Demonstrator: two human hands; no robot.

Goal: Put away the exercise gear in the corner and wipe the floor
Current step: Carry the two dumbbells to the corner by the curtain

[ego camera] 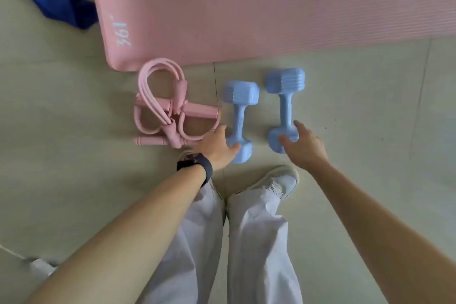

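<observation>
Reaching down, we spread our left hand point(215, 147) beside the near head of the left dumbbell point(238, 116), thumb over it, fingers apart and clasping nothing; our right hand point(304, 147) hovers, fingers apart, over the near head of the right dumbbell point(285, 103). Both dumbbells lie side by side on the floor point(74, 111), beside the pink pull-rope point(162, 106), near the edge of the mat point(246, 7)

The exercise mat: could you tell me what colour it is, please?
The mat is pink, best seen in the head view.
</observation>
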